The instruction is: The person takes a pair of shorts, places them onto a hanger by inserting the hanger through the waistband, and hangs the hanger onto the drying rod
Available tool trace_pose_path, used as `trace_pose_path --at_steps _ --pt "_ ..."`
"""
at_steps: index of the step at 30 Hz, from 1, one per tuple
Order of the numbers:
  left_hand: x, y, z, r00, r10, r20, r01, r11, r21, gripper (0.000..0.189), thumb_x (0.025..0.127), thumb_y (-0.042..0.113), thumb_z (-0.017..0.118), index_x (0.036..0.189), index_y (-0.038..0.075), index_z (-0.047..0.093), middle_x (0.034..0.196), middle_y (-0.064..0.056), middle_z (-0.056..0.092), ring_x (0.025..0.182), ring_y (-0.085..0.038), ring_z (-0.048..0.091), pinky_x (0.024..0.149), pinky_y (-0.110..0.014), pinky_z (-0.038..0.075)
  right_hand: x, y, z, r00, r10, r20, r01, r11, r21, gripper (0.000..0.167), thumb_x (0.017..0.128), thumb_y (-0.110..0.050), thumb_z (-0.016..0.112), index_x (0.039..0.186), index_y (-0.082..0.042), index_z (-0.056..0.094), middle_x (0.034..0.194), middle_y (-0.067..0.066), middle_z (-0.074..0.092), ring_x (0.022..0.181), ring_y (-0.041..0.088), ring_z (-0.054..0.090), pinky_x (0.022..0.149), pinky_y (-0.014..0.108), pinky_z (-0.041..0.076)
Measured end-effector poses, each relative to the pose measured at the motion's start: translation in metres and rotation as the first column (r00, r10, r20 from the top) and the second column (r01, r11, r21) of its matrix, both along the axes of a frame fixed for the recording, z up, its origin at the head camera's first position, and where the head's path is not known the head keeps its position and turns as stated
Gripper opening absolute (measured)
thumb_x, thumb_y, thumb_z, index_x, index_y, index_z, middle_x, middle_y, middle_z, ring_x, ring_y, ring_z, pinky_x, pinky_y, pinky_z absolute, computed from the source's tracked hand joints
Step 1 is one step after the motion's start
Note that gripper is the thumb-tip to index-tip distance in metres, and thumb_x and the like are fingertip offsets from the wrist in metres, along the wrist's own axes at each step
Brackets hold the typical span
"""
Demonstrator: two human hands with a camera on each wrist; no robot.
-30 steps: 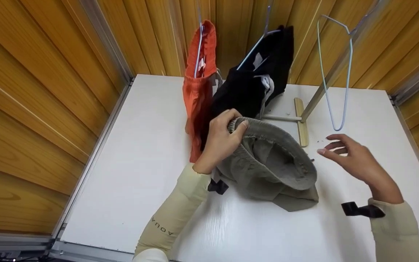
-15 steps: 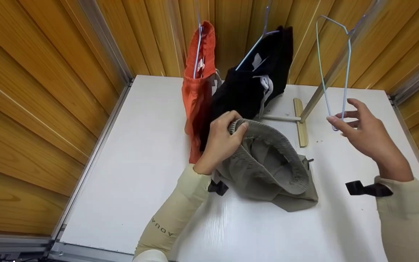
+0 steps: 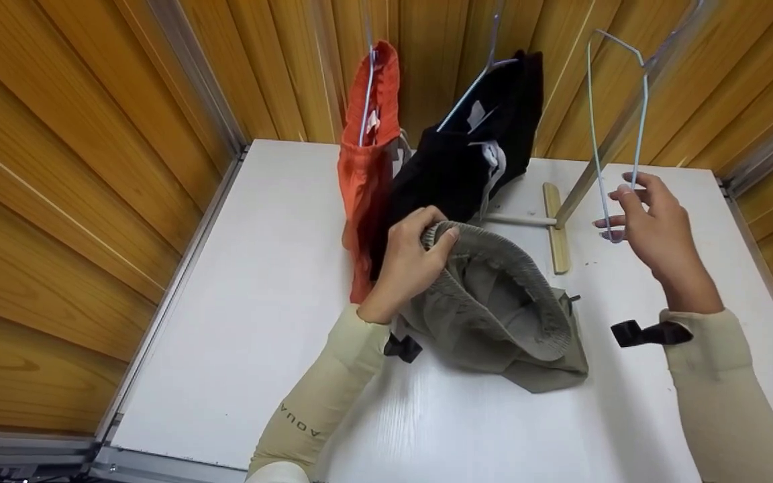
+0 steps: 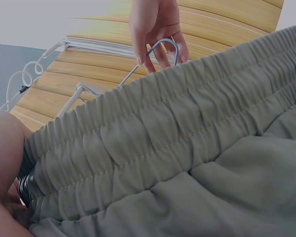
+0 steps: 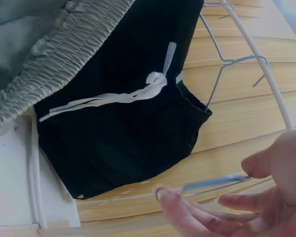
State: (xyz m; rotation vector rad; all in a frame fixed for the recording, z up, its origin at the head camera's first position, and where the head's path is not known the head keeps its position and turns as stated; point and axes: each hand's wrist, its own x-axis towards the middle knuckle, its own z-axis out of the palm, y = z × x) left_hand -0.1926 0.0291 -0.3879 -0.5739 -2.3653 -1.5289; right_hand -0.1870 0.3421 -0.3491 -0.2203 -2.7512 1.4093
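Note:
Grey-green elastic-waist pants (image 3: 487, 322) lie on the white table, waistband gaping upward; their leg length cannot be told. My left hand (image 3: 415, 258) grips the waistband (image 4: 153, 118) at its left end, thumb on the inner side. At the right, my right hand (image 3: 655, 221) holds the lower part of a pale blue wire hanger (image 3: 593, 121), thumb and fingers about the wire. That hanger hangs from a rail with no garment on it. In the right wrist view, the right hand's fingers (image 5: 182, 212) curl by the blurred blue wire.
Orange pants (image 3: 363, 174) and black pants (image 3: 467, 161) with a white drawstring (image 5: 123, 98) hang on blue hangers behind the left hand. A rack post with a wooden foot (image 3: 556, 228) stands on the white table (image 3: 225, 322). Wood-look panels (image 3: 58, 201) enclose the sides and back.
My right hand has moved up from beside the pants to the bare hanger and taken hold of its lower part. My left hand keeps its grip; the waistband's right end has sunk slightly.

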Motion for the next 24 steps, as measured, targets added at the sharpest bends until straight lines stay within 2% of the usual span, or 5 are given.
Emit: trace_pose_path --at_steps 6,9,11,17,24 --pt "0.0 0.0 0.0 1.0 0.0 0.0 0.0 1.0 0.0 0.012 0.088 0.015 0.068 0.08 0.011 0.06 0.079 0.0 0.059 0.072 -0.009 0.052 0.066 -0.022 0.043 -0.006 -0.002 -0.006 0.998 -0.037 -0.043 0.038 0.999 0.028 0.06 0.102 -0.045 0.035 0.142 0.0 0.036 0.1 -0.001 0.054 0.064 -0.003 0.06 0.059 0.016 0.053" --pt "0.0 0.0 0.0 1.0 0.002 0.0 -0.002 1.0 -0.004 0.012 0.089 0.015 0.068 0.081 0.011 0.06 0.079 0.001 0.059 0.072 -0.009 0.052 0.066 -0.021 0.043 -0.008 -0.002 -0.006 0.995 -0.065 -0.077 0.07 0.995 0.073 0.058 0.102 -0.046 0.033 0.134 0.0 0.045 0.087 -0.013 0.056 0.06 -0.001 0.055 0.055 0.015 0.05" --pt "0.001 0.0 0.0 1.0 -0.002 0.001 0.002 1.0 -0.004 0.012 0.089 0.016 0.067 0.081 0.011 0.06 0.079 0.001 0.058 0.071 -0.009 0.051 0.064 -0.021 0.042 -0.009 -0.002 -0.005 0.992 -0.076 -0.098 0.081 0.995 0.056 0.057 0.104 -0.044 0.03 0.132 0.001 0.047 0.082 -0.018 0.055 0.058 0.0 0.054 0.053 0.015 0.048" --pt "0.001 -0.001 -0.001 1.0 -0.015 0.001 0.015 1.0 0.001 0.012 0.09 0.017 0.066 0.081 0.012 0.06 0.077 0.001 0.057 0.07 -0.009 0.05 0.062 -0.021 0.041 -0.007 -0.005 -0.001 0.982 -0.112 -0.151 0.115 0.993 0.017 0.058 0.104 -0.043 0.023 0.134 -0.001 0.051 0.082 -0.019 0.056 0.056 -0.002 0.053 0.051 0.014 0.046" --pt "0.0 -0.001 0.0 1.0 -0.01 -0.006 0.01 1.0 -0.003 0.012 0.09 0.017 0.066 0.081 0.012 0.06 0.078 0.001 0.057 0.07 -0.009 0.051 0.063 -0.021 0.042 -0.001 -0.006 0.007 0.979 -0.124 -0.162 0.128 0.992 0.019 0.057 0.104 -0.045 0.023 0.133 -0.005 0.053 0.086 -0.018 0.057 0.057 0.0 0.053 0.052 0.015 0.046"
